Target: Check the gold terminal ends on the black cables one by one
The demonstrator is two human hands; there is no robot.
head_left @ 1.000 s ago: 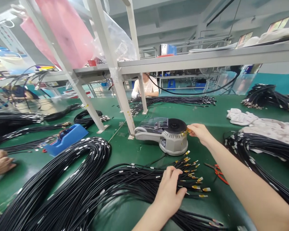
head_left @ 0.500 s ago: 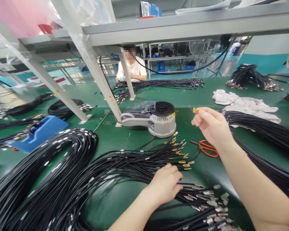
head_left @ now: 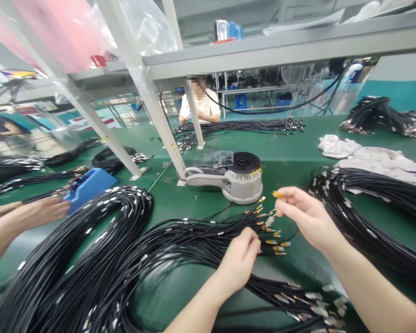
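Note:
My left hand is closed, its fingers pinched on a black cable among the bundle; the grip itself is partly hidden. A cable end with a clear connector rises just beyond those fingers, close to my right hand. Between the right thumb and forefinger is a small piece of yellow tape. Several cable ends with yellow tape lie between the hands. Behind them stands a grey round tape dispenser with a black top disc.
A second cable bunch with bare silvery ends lies in front. Thick cable loops cover the left, more the right. Another person's hands touch a blue tape holder. Shelf posts rise behind; white gloves lie right.
My right hand has come down and nearer to my left hand with the yellow tape. My left hand has lifted and closed into a pinch. Another person's hands have appeared at the left.

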